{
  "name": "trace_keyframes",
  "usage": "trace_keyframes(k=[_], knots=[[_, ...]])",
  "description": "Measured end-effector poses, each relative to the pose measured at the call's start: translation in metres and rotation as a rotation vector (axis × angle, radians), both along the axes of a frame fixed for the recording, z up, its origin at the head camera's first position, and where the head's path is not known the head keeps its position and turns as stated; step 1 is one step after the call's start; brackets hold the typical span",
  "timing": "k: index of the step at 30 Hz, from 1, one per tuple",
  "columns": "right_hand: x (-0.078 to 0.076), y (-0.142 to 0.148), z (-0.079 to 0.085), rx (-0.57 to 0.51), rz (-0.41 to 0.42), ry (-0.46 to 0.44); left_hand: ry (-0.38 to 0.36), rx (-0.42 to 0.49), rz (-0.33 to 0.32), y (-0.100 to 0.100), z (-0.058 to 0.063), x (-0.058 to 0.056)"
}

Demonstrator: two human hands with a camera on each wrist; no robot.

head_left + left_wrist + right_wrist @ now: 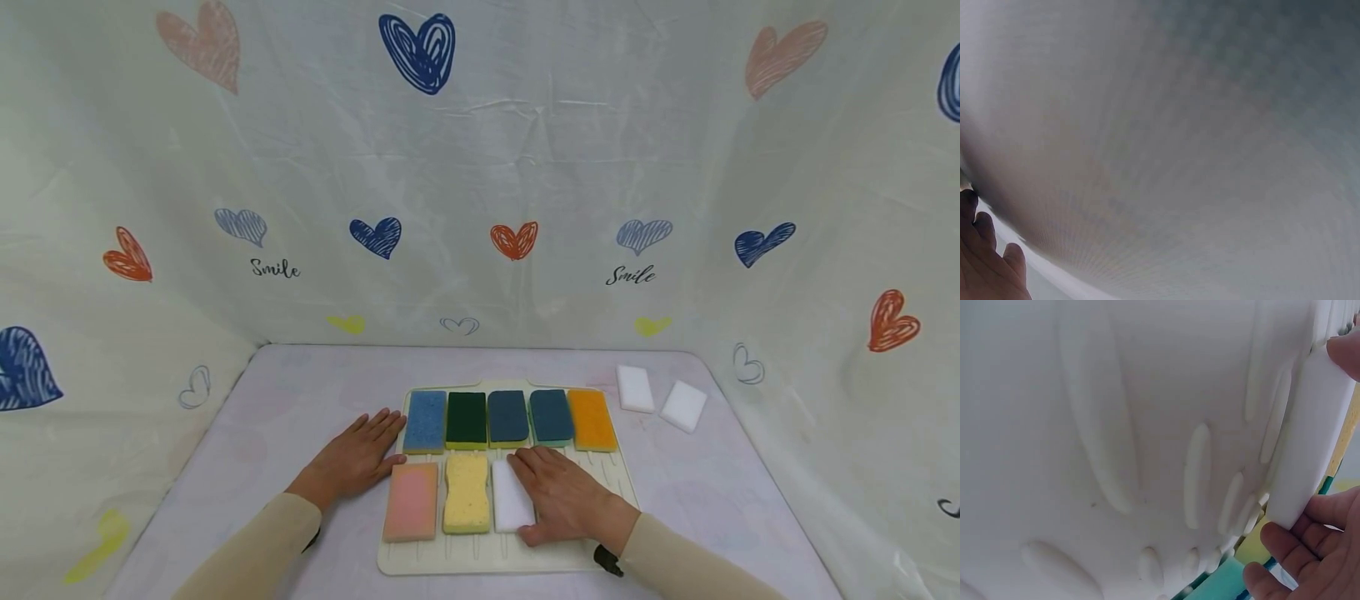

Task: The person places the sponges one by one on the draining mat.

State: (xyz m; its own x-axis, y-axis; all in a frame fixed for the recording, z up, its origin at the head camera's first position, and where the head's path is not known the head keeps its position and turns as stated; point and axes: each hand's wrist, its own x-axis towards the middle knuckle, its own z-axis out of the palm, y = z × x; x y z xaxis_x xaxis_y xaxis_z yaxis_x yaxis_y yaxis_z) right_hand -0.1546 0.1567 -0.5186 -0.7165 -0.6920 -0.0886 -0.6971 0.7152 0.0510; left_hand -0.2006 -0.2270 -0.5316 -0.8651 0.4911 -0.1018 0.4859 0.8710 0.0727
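A cream ribbed tray holds two rows of sponges. My right hand holds a white melamine sponge at the right end of the front row, thumb at its near end and fingers at its far end, as the right wrist view also shows. Left of it lie a yellow wavy-sided sponge and a pink sponge. My left hand lies flat with straight fingers at the tray's left edge. The left wrist view is mostly a blurred pale surface.
The back row has a blue sponge, a dark green one, two blue-grey scourer sponges and an orange one. Two more white sponges lie on the table right of the tray. A heart-printed curtain surrounds the table.
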Motion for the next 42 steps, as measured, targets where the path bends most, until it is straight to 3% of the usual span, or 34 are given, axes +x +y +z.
trace_keyframes(k=[35,42], knots=[[-0.002,0.003,0.001,-0.01,-0.019,-0.046,-0.003,0.031,-0.012,-0.001,0.001,0.0],[-0.003,0.003,0.011,-0.018,-0.037,-0.086,-0.006,0.029,-0.012,-0.001,0.001,0.0]])
